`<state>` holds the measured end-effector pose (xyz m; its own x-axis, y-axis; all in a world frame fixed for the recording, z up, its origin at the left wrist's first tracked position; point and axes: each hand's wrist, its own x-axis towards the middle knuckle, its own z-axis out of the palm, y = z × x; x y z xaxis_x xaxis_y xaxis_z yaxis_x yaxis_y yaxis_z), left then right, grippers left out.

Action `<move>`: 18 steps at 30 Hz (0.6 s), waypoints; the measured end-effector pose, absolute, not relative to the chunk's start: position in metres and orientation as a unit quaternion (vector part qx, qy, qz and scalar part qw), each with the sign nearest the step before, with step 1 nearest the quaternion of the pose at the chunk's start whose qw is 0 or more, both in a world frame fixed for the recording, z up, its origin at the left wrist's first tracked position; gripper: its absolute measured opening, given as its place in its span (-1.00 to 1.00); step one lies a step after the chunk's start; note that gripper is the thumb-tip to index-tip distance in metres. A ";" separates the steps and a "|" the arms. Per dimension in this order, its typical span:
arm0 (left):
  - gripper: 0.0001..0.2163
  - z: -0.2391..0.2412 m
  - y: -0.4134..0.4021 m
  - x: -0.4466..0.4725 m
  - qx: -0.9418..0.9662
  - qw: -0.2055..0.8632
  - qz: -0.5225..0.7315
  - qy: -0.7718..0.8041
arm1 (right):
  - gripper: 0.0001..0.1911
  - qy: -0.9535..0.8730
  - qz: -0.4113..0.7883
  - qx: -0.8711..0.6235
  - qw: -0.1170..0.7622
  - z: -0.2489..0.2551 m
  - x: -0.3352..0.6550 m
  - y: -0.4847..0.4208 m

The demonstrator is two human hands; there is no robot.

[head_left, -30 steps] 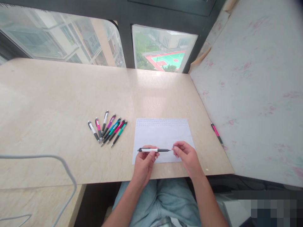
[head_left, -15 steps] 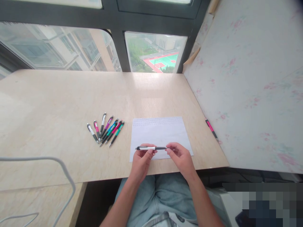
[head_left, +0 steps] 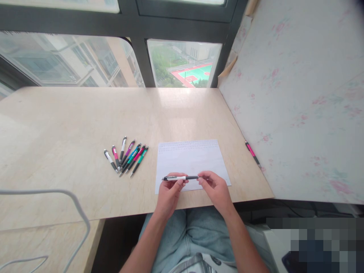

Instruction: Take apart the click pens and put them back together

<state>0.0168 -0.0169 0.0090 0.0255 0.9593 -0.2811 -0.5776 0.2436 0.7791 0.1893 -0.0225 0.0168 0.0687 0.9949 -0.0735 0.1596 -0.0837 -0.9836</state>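
Held level over the lower part of a sheet of paper (head_left: 187, 159) is a white and black pen (head_left: 176, 178). My left hand (head_left: 170, 193) is closed around its white barrel, thumb in front and fingers behind. My right hand (head_left: 216, 189) pinches the tip end of the pen between thumb and fingers. Lines of small handwriting run along the top of the sheet; the rest of what shows is blank. Left of the paper lies a loose group of several pens (head_left: 132, 157) in white, pink, purple, blue and green, their tips toward me.
One pink and black pen (head_left: 253, 154) lies at the table's right edge, against the flower-patterned wall panel (head_left: 298, 113). A grey cable (head_left: 57, 191) loops across the lower left. Windows (head_left: 184, 64) stand behind the pale table (head_left: 71, 117).
The view has shifted very slightly. Both hands keep the same hold on the white and black pen, and the other pens and the paper stay in place.
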 end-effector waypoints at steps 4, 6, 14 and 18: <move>-0.86 0.009 -0.017 0.016 0.231 0.676 0.569 0.408 | -0.76 -0.502 0.464 -0.573 0.452 0.019 0.189 -0.024; -0.85 0.008 -0.017 0.016 0.235 0.676 0.568 0.406 | -0.76 -0.503 0.461 -0.575 0.451 0.020 0.189 -0.024; -0.85 0.007 -0.016 0.015 0.229 0.681 0.571 0.397 | -0.76 -0.519 0.469 -0.567 0.435 0.023 0.191 -0.022; -0.85 0.007 -0.016 0.016 0.230 0.686 0.575 0.382 | -0.80 -0.543 0.450 -0.567 0.426 0.024 0.193 -0.021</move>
